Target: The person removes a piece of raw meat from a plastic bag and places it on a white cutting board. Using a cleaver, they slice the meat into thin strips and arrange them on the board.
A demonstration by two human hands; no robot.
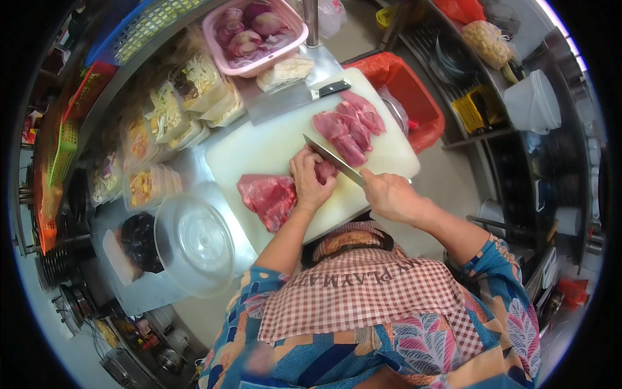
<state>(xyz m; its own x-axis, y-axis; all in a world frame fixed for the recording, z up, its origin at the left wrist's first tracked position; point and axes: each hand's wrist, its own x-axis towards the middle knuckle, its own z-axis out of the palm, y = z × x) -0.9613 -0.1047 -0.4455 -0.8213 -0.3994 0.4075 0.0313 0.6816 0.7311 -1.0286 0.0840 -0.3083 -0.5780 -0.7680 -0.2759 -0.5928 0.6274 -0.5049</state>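
My right hand grips a kitchen knife, its blade slanting to the upper left across the white cutting board. With bent fingers, my left hand presses a small piece of raw red meat against the board, right beside the blade. A larger slab of raw meat lies left of that hand, partly behind the wrist. Several cut pieces of meat rest together on the board beyond the knife. A cleaver with a black handle lies along the board's far edge.
An upturned or upright clear plastic bowl stands left of the board. Farther back are packed food trays and a pink basket of red onions. A red bin with a liner stands beyond the board's right end. Shelves run along the right.
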